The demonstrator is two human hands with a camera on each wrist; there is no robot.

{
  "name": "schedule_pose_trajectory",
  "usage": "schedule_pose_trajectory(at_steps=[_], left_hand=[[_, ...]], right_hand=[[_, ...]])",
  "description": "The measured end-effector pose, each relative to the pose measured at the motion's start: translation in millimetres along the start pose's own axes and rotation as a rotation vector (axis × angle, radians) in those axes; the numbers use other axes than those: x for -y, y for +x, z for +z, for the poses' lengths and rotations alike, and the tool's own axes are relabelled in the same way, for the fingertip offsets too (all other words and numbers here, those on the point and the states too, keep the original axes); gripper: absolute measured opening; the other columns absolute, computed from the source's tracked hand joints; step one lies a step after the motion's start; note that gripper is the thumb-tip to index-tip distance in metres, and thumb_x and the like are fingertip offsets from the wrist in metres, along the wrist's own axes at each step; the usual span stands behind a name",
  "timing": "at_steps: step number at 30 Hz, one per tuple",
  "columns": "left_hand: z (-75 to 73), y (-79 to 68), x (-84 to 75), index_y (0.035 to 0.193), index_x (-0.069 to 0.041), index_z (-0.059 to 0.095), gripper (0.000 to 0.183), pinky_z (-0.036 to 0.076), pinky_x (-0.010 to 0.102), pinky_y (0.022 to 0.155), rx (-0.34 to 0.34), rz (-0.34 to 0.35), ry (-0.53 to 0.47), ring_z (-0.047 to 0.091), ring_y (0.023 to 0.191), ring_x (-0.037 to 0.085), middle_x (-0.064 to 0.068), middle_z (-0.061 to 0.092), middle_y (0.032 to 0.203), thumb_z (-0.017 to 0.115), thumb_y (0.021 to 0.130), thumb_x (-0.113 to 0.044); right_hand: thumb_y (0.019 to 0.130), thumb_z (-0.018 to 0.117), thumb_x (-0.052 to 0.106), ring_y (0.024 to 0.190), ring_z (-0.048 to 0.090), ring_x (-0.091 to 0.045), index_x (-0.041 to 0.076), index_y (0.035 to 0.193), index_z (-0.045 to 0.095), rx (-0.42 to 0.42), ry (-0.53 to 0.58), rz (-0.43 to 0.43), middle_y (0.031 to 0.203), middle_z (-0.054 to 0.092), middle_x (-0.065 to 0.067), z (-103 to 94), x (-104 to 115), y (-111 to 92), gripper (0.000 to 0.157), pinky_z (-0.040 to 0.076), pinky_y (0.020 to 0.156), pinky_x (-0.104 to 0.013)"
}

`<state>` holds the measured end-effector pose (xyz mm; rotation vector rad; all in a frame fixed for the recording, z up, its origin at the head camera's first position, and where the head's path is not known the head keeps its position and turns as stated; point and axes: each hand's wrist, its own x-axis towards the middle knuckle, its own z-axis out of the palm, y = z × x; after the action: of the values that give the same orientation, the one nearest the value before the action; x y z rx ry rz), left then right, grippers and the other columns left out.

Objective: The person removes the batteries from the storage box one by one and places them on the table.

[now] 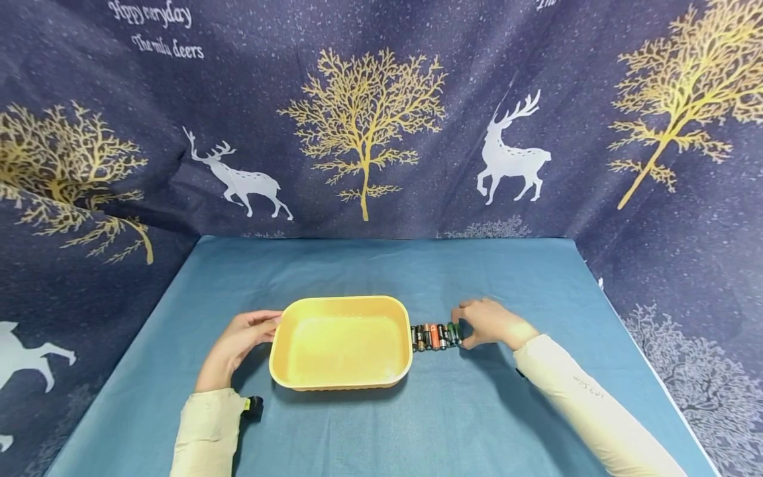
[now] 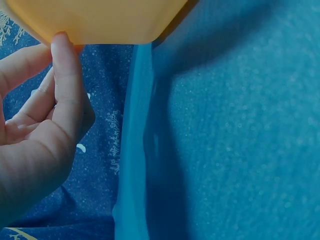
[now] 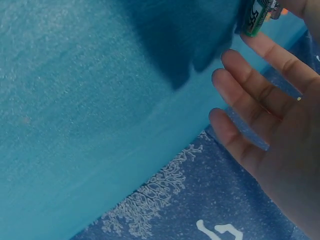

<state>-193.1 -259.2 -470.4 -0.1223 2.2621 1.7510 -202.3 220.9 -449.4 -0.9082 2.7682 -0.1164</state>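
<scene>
A yellow plastic tub stands on the blue cloth in the head view. My left hand is at its left side; in the left wrist view the thumb and index finger pinch the tub's edge. To the right of the tub lies a side-by-side row of several batteries, in black, orange and green. At the row's right end, my right hand pinches a green battery lengthwise between thumb and index finger. The other fingers of that hand are spread apart from it.
A blue cloth covers the table, whose right edge shows in the head view. Behind and beside it hangs a dark blue curtain printed with deer and trees. A black strap piece is on the left wrist.
</scene>
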Motion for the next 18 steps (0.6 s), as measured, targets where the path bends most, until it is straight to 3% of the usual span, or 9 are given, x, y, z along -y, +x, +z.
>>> schedule_pose_trajectory(at_steps=[6, 18], left_hand=[[1.0, -1.1, -0.8, 0.127, 0.013, 0.054, 0.047, 0.056, 0.028, 0.075, 0.009, 0.008, -0.001, 0.065, 0.08, 0.012, 0.005, 0.07, 0.099, 0.064, 0.094, -0.019], [1.9, 0.4, 0.4, 0.126, 0.012, 0.056, 0.046, 0.056, 0.028, 0.074, 0.003, 0.006, -0.009, 0.065, 0.08, 0.013, 0.004, 0.07, 0.097, 0.065, 0.094, -0.019]], right_hand=[[0.07, 0.085, 0.03, 0.109, 0.058, -0.037, 0.011, 0.104, 0.069, 0.003, 0.008, 0.002, 0.115, 0.065, -0.016, 2.3, -0.7, 1.1, 0.042, 0.036, 0.099, -0.065], [0.071, 0.085, 0.03, 0.107, 0.059, -0.035, 0.011, 0.105, 0.069, -0.009, 0.0, -0.006, 0.115, 0.065, -0.015, 5.2, -1.2, 0.2, 0.043, 0.041, 0.096, -0.059]])
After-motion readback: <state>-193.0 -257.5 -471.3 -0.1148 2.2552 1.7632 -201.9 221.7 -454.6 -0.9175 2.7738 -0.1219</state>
